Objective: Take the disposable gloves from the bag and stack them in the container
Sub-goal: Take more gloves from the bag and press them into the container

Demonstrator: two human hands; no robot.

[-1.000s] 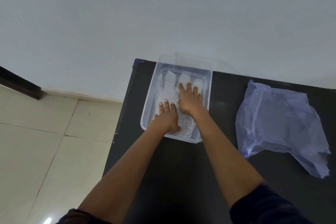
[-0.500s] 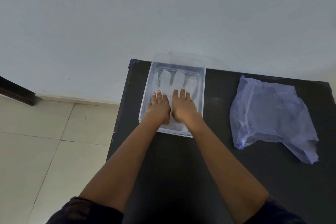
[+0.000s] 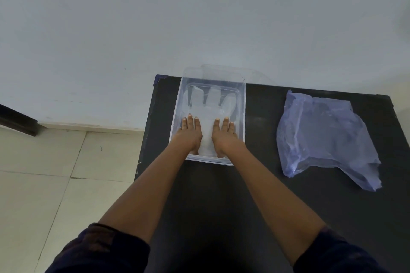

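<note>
A clear plastic container [image 3: 243, 104] sits at the table's far left corner. Translucent white disposable gloves [image 3: 208, 104] lie flat in it, fingers pointing toward the wall. My left hand [image 3: 190, 134] and my right hand [image 3: 225, 136] rest palm down, side by side, on the wrist end of the gloves inside the container. Fingers are extended and hold nothing. A crumpled bluish plastic bag [image 3: 324, 137] lies on the table to the right, apart from both hands.
The black table [image 3: 261, 184] stands against a pale wall [image 3: 199, 17]. A clear lid [image 3: 255, 74] leans behind the container. Tiled floor [image 3: 55, 173] lies past the table's left edge.
Both hands have slid back from the glove fingers toward the container's near end and now lie a little apart. The glove fingers are uncovered.
</note>
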